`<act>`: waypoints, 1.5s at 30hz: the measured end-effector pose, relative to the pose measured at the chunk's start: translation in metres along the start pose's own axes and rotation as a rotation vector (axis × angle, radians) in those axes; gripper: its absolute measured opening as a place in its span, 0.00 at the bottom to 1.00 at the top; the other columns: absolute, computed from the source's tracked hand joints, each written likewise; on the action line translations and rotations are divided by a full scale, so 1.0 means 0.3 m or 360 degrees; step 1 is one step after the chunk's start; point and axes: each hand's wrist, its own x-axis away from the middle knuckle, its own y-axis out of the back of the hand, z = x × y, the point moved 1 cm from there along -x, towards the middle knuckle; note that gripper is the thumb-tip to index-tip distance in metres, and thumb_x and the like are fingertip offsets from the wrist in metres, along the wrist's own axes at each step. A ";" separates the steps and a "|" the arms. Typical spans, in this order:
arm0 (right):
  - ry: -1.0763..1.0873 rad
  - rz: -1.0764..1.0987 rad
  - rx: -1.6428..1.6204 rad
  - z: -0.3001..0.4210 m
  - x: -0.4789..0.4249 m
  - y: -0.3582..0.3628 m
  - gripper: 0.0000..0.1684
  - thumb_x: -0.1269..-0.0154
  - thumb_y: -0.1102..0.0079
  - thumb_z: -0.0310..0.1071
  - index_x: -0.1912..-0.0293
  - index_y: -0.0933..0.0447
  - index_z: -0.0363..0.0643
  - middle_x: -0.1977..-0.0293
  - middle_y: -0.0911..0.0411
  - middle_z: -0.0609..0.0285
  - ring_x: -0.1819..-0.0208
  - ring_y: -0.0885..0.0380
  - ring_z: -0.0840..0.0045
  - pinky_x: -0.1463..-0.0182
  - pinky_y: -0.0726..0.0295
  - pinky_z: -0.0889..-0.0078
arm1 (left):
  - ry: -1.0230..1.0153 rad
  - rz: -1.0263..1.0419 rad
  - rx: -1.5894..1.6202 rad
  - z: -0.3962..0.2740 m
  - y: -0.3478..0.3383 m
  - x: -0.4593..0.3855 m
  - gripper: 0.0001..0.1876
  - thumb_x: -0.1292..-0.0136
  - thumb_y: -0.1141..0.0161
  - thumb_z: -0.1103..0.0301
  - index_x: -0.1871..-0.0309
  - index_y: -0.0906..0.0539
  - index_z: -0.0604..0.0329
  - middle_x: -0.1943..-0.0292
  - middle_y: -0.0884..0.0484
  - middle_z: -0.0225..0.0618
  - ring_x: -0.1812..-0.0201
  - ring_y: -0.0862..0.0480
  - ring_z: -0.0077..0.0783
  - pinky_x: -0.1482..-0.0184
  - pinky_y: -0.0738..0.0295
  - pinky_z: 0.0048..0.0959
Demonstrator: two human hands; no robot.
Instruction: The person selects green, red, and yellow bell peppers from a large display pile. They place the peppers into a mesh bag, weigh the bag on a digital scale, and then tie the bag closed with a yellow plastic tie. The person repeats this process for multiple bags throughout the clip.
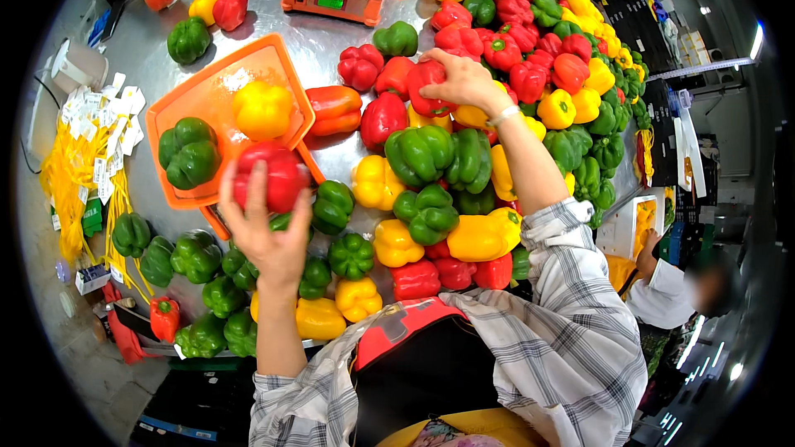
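Note:
My left hand [270,245] has its fingers curled around a red bell pepper [273,177], over the near corner of an orange weighing pan [214,90]. A yellow bell pepper [263,110] and a green bell pepper [188,153] sit in that pan. Further right, my right hand [463,81] reaches into the pile, its fingers gripping another red bell pepper [427,85]. Around it lie mixed peppers, among them a large green one [420,152] and an orange-red one [334,110].
An orange digital scale [335,0] with a lit display stands at the back. A large pepper heap [528,43] covers the right side. Yellow tagged ties [81,167] lie at the left. Several green peppers [195,254] line the near edge. Another person [661,298] is at the right.

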 end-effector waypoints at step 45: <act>0.1376 -0.0322 -0.0547 0.565 0.094 0.039 0.46 0.63 0.22 0.37 0.41 0.31 0.40 0.53 0.30 0.49 0.47 0.29 0.56 0.41 0.27 0.60 | 0.0303 0.0565 0.0603 -0.077 -0.084 0.153 0.15 0.46 0.36 0.78 0.53 0.18 0.63 0.49 0.23 0.47 0.47 0.22 0.51 0.43 0.26 0.41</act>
